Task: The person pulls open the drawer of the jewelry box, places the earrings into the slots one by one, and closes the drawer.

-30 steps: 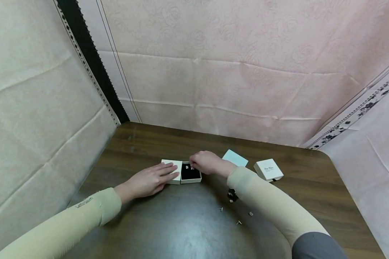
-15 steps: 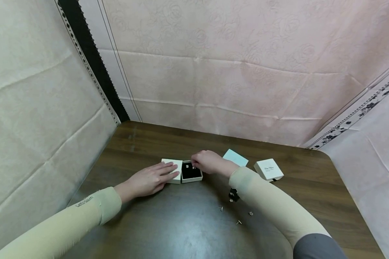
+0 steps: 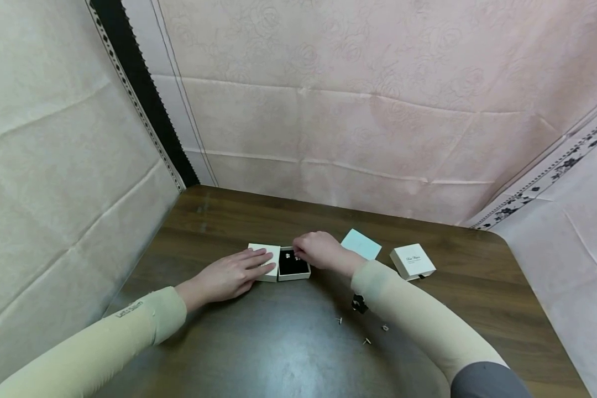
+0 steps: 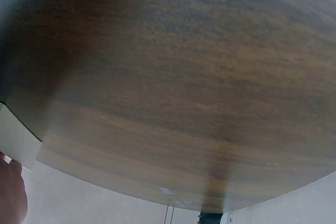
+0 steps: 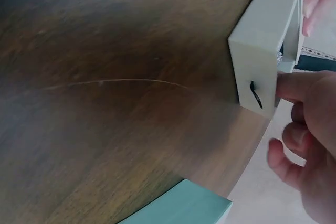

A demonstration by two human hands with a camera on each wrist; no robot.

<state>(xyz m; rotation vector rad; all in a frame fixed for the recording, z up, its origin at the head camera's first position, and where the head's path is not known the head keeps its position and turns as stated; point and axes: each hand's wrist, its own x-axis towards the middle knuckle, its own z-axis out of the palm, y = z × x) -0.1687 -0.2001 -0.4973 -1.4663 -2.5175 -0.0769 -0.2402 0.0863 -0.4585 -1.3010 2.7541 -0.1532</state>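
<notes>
My left hand (image 3: 235, 275) lies with extended fingers on a white lid (image 3: 272, 271). Against the lid's right side stands a small white jewelry box (image 3: 293, 277) with a black insert (image 3: 292, 266). One stud earring (image 3: 288, 256) sits on the insert's back part; another earring (image 3: 297, 258) shows right at the fingertips of my right hand (image 3: 317, 250). That hand is curled over the box's back right corner and pinches there, its other fingers folded. In the right wrist view the box wall (image 5: 257, 56), with a black ribbon tab, hides the fingertips.
A light blue square (image 3: 361, 245) and a closed white box (image 3: 413, 261) with printed text are right of my right hand. Near the right forearm lie a black item (image 3: 360, 303) and several small metal pieces (image 3: 367, 341). Fabric walls (image 3: 348, 138) stand around the wooden table (image 3: 258, 342).
The jewelry box and my right hand have shifted very slightly to the right over the last second. My left hand stays on the lid.
</notes>
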